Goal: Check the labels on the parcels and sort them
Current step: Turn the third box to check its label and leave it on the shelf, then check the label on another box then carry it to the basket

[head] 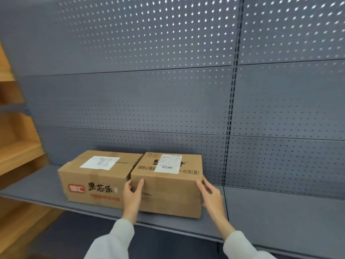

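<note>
both hands hold the right box (pixel 168 193) between them, left hand (pixel 132 193) and right hand (pixel 211 193) on its two ends, touching the left box (pixel 97 176)

Bare shelf (pixel 280 212) right of parcels (pixel 166 186)

Grey pegboard wall (pixel 149 90), wooden shelving (pixel 16 156)

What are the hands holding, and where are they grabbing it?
Both hands hold the right cardboard box on the grey shelf. The left hand grips its front left edge, the right hand its front right edge.
</note>
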Motion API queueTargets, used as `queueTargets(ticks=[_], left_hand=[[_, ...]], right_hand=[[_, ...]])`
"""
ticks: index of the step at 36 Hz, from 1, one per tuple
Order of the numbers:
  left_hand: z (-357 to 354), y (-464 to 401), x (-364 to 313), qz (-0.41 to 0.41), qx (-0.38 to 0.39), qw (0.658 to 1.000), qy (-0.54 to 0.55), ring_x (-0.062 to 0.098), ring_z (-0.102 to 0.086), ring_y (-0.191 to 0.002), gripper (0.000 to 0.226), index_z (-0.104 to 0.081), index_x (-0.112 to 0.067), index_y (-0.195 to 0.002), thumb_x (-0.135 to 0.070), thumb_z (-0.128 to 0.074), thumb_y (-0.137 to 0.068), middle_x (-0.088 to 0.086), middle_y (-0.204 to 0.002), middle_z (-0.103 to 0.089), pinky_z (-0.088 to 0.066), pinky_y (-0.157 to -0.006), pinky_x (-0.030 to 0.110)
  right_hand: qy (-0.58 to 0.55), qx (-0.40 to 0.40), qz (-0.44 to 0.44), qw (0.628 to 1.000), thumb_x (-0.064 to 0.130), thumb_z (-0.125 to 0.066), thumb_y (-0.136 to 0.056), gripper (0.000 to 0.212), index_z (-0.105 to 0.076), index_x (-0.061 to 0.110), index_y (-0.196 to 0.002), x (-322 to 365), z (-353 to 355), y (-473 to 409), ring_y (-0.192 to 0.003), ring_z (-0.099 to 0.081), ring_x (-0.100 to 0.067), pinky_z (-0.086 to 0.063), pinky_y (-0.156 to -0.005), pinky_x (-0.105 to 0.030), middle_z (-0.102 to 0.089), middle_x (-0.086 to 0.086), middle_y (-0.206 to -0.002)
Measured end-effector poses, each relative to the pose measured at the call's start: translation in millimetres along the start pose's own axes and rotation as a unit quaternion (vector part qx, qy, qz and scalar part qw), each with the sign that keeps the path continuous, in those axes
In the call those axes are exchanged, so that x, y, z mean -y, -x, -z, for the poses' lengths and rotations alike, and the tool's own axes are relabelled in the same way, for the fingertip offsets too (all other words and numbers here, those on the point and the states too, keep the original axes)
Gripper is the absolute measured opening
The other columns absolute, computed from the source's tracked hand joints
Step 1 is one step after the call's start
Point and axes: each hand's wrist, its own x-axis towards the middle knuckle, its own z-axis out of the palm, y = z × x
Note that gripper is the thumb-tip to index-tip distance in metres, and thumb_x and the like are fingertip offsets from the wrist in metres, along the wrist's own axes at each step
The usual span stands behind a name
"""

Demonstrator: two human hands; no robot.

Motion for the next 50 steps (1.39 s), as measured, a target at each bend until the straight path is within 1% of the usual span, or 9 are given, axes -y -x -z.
queueTargets(ticks=[4,14,20,24,27,30,36,42,50], left_hand=[[-3.1,2.5,9.7,-0.008,-0.058,0.998,0.015,0.024,-0.047,-0.136,0.055,-0.044,-0.015,-0.146,-0.029,-0.068,-0.098,0.002,-0.137,-0.053,-0.04,-0.111,0.041],[-6.3,22.7,25.0,-0.065,-0.112,0.991,-0.029,0.022,-0.05,-0.126,0.055,-0.046,-0.014,-0.146,-0.016,-0.069,-0.097,0.004,-0.145,-0.043,-0.043,-0.111,0.045],[-7.6,29.1,24.5,-0.092,-0.109,0.989,-0.034,0.013,-0.054,-0.106,0.035,-0.055,-0.015,-0.129,-0.01,-0.067,-0.097,-0.002,-0.125,-0.05,-0.045,-0.095,0.034],[-9.3,32.0,26.3,-0.092,-0.058,0.994,-0.013,0.013,-0.064,-0.101,0.022,-0.059,-0.021,-0.114,-0.01,-0.067,-0.096,-0.002,-0.109,-0.065,-0.053,-0.093,0.037],[-13.7,37.0,24.0,-0.1,-0.001,0.995,-0.01,0.013,-0.066,-0.099,0.015,-0.063,-0.021,-0.107,-0.01,-0.066,-0.097,-0.001,-0.102,-0.069,-0.054,-0.088,0.033],[-23.4,44.9,16.9,-0.116,0.039,0.993,0.0,0.015,-0.067,-0.098,0.01,-0.066,-0.021,-0.103,-0.013,-0.068,-0.097,-0.001,-0.101,-0.07,-0.05,-0.081,0.024],[-56.1,53.7,6.9,-0.127,0.113,0.985,-0.01,0.018,-0.072,-0.092,0.005,-0.069,-0.026,-0.098,-0.023,-0.072,-0.095,-0.004,-0.096,-0.074,-0.06,-0.088,0.042],[-103.3,83.4,-3.4,-0.145,0.177,0.973,-0.011,0.017,-0.072,-0.089,0.003,-0.07,-0.024,-0.098,-0.022,-0.072,-0.095,-0.005,-0.092,-0.075,-0.061,-0.087,0.045],[-189.8,136.6,0.3,-0.155,0.269,0.95,-0.037,0.016,-0.073,-0.092,0.006,-0.07,-0.029,-0.096,-0.024,-0.073,-0.094,-0.006,-0.094,-0.075,-0.061,-0.086,0.048]], right_hand=[[0.002,-0.002,-0.003,1.0,0.084,-0.068,-0.063,0.036,-0.057,0.079,-0.098,-3.9,-7.8,1.4,-0.121,-0.058,-0.008,-0.052,-0.103,-0.053,-0.061,0.043,-0.103],[0.017,-0.002,-0.001,1.0,0.077,-0.064,-0.075,0.069,-0.051,0.053,-0.139,-2.8,-21.0,11.8,-0.128,-0.055,-0.012,-0.049,-0.107,-0.052,-0.055,0.037,-0.115],[0.021,0.018,-0.013,1.0,0.06,-0.064,-0.089,0.038,-0.049,0.066,-0.124,-1.4,-21.0,10.6,-0.123,-0.056,-0.009,-0.055,-0.099,-0.049,-0.058,0.032,-0.12],[0.063,0.057,-0.034,0.996,0.059,-0.057,-0.095,0.053,-0.041,0.05,-0.144,6.1,-8.7,7.7,-0.119,-0.057,-0.013,-0.058,-0.086,-0.04,-0.057,0.011,-0.132],[0.093,0.061,-0.041,0.993,0.06,-0.054,-0.096,0.062,-0.036,0.04,-0.151,9.2,7.2,3.7,-0.11,-0.064,-0.014,-0.06,-0.083,-0.039,-0.058,0.01,-0.131],[0.104,0.057,-0.036,0.992,0.057,-0.054,-0.097,0.057,-0.04,0.037,-0.149,12.0,25.1,0.5,-0.103,-0.068,-0.013,-0.061,-0.083,-0.038,-0.058,0.014,-0.124],[0.113,0.052,-0.021,0.992,0.053,-0.056,-0.098,0.045,-0.05,0.037,-0.139,17.8,66.8,4.4,-0.101,-0.07,-0.011,-0.062,-0.083,-0.036,-0.061,0.013,-0.123],[0.134,0.029,-0.002,0.991,0.046,-0.057,-0.1,0.032,-0.059,0.033,-0.129,17.9,121.0,11.6,-0.097,-0.071,-0.007,-0.06,-0.075,-0.028,-0.065,0.01,-0.122],[0.148,-0.032,0.01,0.988,0.042,-0.058,-0.1,0.024,-0.064,0.033,-0.121,12.5,222.2,27.4,-0.107,-0.064,-0.002,-0.051,-0.086,-0.02,-0.066,0.016,-0.12]])
